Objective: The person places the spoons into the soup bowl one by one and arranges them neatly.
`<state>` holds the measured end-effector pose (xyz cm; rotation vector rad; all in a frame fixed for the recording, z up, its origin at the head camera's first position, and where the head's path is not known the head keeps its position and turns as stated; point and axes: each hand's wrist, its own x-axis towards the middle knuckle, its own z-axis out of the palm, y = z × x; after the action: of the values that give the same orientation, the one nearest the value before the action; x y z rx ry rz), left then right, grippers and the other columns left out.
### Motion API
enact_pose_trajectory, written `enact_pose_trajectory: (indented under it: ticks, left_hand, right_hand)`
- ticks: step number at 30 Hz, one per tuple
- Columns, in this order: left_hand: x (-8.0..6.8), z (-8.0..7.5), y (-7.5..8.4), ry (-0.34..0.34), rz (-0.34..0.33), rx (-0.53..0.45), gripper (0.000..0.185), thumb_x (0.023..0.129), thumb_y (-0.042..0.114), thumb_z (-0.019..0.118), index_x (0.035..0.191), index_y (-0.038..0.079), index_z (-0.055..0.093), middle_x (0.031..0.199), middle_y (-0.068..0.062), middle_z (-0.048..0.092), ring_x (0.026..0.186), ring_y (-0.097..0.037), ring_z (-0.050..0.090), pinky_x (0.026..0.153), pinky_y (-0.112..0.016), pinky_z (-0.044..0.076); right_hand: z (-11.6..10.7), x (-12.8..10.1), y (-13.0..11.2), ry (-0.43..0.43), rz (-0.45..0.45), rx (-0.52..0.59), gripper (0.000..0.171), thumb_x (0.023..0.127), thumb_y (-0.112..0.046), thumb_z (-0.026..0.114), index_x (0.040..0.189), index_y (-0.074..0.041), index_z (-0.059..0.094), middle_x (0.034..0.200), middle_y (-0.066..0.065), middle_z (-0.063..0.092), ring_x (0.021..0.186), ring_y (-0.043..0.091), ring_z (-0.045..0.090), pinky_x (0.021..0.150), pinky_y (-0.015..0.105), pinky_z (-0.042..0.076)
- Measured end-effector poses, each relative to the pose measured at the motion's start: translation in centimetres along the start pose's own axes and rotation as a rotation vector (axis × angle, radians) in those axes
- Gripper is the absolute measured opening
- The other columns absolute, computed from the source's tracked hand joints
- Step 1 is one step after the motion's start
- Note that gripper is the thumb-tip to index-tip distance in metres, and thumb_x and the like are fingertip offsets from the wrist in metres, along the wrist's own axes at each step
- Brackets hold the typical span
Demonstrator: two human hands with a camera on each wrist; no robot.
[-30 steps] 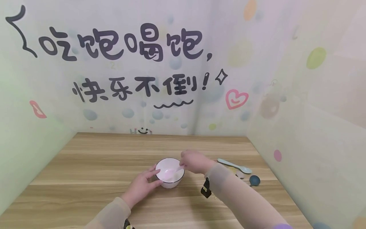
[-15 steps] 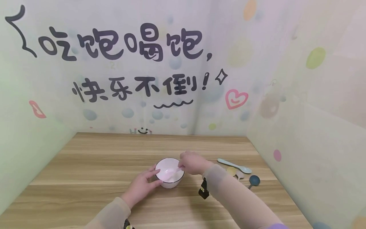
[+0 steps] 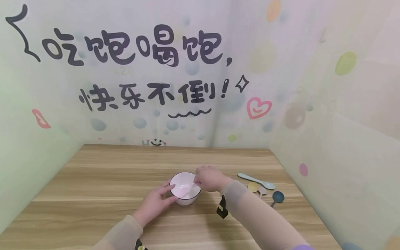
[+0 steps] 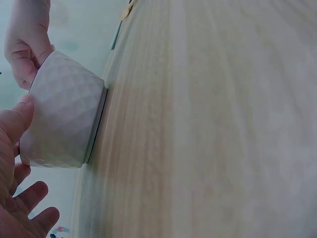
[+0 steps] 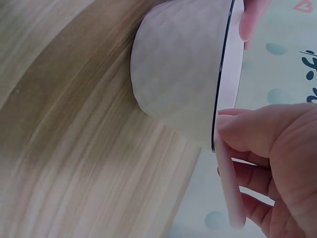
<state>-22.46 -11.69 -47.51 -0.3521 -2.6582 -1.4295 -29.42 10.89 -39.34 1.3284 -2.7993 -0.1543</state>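
Observation:
A white bowl with a dark rim and a faceted outer wall stands on the wooden table. My left hand grips its left side, thumb and a finger at the rim; the left wrist view shows the other fingers spread beside the wall. At the opposite side, my right hand pinches the handle of a pale pink spoon between thumb and fingers. The spoon slants across the rim, its head down inside the bowl. In the right wrist view the bowl's inside is mostly hidden.
Right of the bowl lie a light blue spoon, a dark blue spoon, a yellow round-headed utensil and a beige one, partly behind the right forearm. Printed walls enclose the table's back and sides.
My right hand has shifted slightly left and toward me, and the spoon's head has moved inside the bowl. The yellow utensil shows more clearly beside the sleeve. The left hand and bowl stay put.

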Motion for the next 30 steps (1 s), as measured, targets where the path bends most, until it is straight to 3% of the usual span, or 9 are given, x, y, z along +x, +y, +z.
enact_pose_trajectory:
  ticks: [11, 22, 30]
  left_hand:
    - [0.0, 0.0, 0.0, 0.007, 0.016, 0.001, 0.054, 0.081, 0.033, 0.077, 0.125, 0.005, 0.064, 0.144, -0.013, 0.047, 0.133, -0.035, 0.042, 0.109, -0.05, 0.032]
    - [-0.1, -0.1, 0.1, 0.005, 0.008, 0.007, 0.053, 0.081, 0.033, 0.077, 0.125, 0.006, 0.065, 0.145, -0.013, 0.046, 0.133, -0.035, 0.042, 0.109, -0.05, 0.033]
    - [0.0, 0.0, 0.0, 0.004, 0.004, 0.005, 0.054, 0.081, 0.034, 0.077, 0.125, 0.006, 0.065, 0.145, -0.012, 0.046, 0.133, -0.034, 0.042, 0.109, -0.05, 0.033]
  right_hand:
    - [0.5, 0.0, 0.0, 0.05, 0.033, -0.023, 0.012, 0.09, -0.017, 0.066, 0.082, -0.02, 0.074, 0.076, -0.006, 0.047, 0.075, 0.014, 0.047, 0.067, 0.028, 0.039]
    - [1.2, 0.8, -0.2, 0.077, 0.064, -0.197, 0.014, 0.084, -0.016, 0.067, 0.084, -0.028, 0.074, 0.079, -0.009, 0.051, 0.079, 0.013, 0.047, 0.072, 0.028, 0.04]
    - [1.7, 1.3, -0.5, 0.083, 0.115, -0.17, 0.015, 0.085, -0.016, 0.067, 0.093, -0.025, 0.076, 0.082, -0.008, 0.053, 0.081, 0.014, 0.048, 0.075, 0.029, 0.04]
